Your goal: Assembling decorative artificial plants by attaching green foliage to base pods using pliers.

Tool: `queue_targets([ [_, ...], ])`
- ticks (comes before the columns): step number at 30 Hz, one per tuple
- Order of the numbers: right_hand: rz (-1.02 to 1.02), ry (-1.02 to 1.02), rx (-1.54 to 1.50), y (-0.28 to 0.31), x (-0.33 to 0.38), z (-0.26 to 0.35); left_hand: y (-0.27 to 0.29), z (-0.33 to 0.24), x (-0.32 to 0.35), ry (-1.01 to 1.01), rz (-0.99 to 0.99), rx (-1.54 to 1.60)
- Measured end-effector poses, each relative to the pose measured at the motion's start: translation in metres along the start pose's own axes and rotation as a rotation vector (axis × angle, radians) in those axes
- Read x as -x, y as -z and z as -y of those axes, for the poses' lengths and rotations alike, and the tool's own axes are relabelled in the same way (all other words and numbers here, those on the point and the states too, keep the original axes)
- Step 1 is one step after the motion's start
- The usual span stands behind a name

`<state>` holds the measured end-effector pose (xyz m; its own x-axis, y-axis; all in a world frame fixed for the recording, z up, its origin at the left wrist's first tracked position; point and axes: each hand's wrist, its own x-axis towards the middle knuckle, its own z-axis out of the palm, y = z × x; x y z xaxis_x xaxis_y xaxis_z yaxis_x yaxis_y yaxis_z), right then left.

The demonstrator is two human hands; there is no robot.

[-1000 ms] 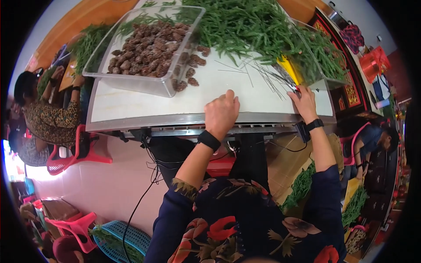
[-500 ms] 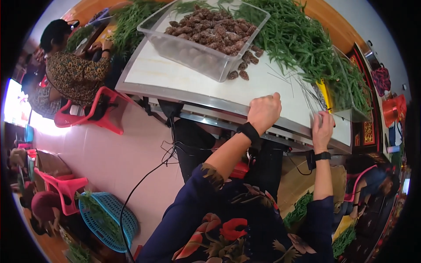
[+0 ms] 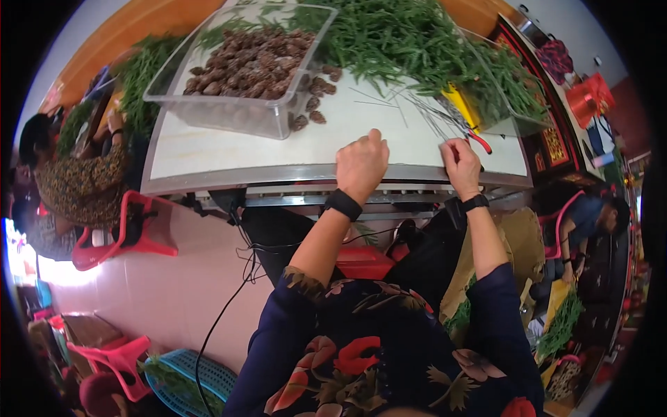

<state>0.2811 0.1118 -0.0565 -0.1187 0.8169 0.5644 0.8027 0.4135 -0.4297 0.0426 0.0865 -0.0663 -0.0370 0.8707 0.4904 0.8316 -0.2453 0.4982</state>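
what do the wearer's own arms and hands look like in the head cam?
Both hands bare, no gloves. The left hand has a black band at the wrist, and the right hand a black band too. Forearms bare; dark navy sleeves with red and tan floral print are pushed up to about the elbows. No rings can be made out.

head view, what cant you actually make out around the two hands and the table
- Left hand: fist seen from the back, so anything inside it is hidden.
- Right hand: its fingers curl near thin wires; too fine to tell whether they pinch one.
- Red-handled cutters: partly covered by the green sprigs.
- Clear tub of brown cones: far end cut off by the picture's top edge.
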Motion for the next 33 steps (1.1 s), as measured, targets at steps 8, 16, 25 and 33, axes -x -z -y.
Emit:
queue_targets([
  [8,0.017,-0.025,-0.013,-0.002,-0.004,0.004,0.005,0.002,-0.001,0.022,0.033,0.016],
  [16,0.022,-0.008,-0.014,0.001,-0.002,0.003,0.047,0.005,-0.005,0.064,0.162,-0.138],
  [25,-0.039,0.012,-0.033,-0.002,0.000,0.000,0.062,0.042,-0.035,0.045,0.239,-0.496],
  [33,-0.040,-0.024,-0.028,0.000,0.000,0.000,0.063,0.039,-0.033,0.071,0.148,-0.501],
])
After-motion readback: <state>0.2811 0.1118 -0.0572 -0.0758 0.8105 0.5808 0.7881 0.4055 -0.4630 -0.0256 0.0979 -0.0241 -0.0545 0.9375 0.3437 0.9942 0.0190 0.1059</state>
